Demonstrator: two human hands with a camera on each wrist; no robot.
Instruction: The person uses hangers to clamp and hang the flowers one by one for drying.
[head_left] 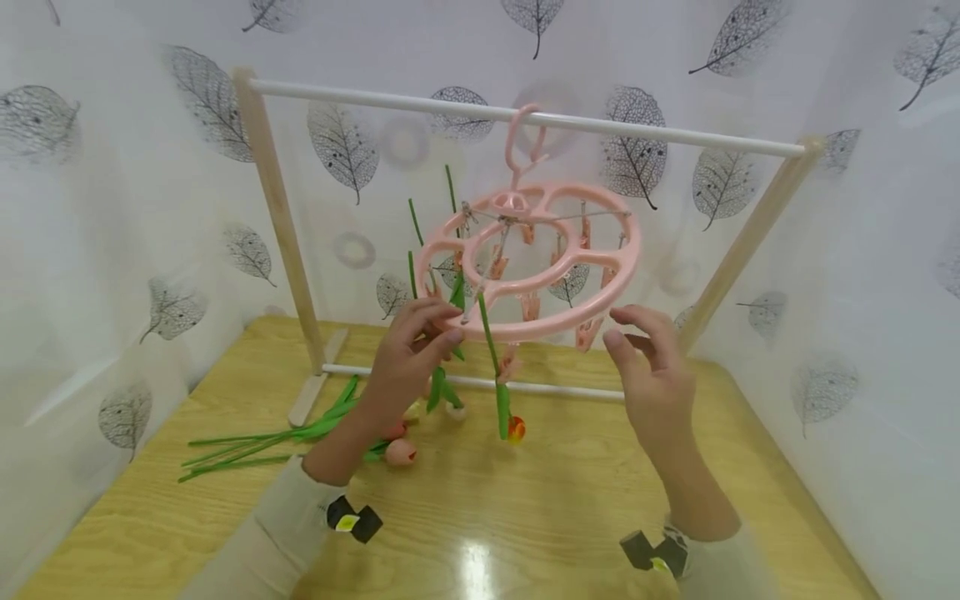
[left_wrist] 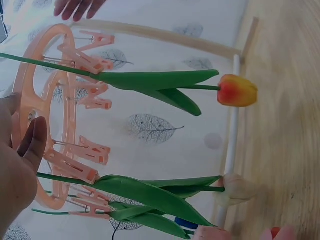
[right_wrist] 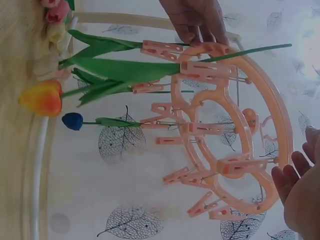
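Note:
A pink round clip hanger [head_left: 555,323] hangs by its hook from a white rod. My left hand [head_left: 408,350] pinches its near left rim between thumb and fingers. My right hand [head_left: 660,383] is beside the near right rim, thumb and fingers apart, holding nothing. Clipped head down by its stem is a red-and-yellow tulip [left_wrist: 237,91], dangling over the table. Other artificial tulips hang from the hanger's left side, among them a small blue tulip [right_wrist: 73,121]. Several pink clips [right_wrist: 242,165] are bare.
A wooden frame [head_left: 281,217] carries the white rod [head_left: 390,98] and stands on the wood-grain table [head_left: 525,517]. Loose tulips with green stems [head_left: 247,442] lie at the table's left, a pink bloom [head_left: 401,452] among them. Leaf-patterned white walls surround the table.

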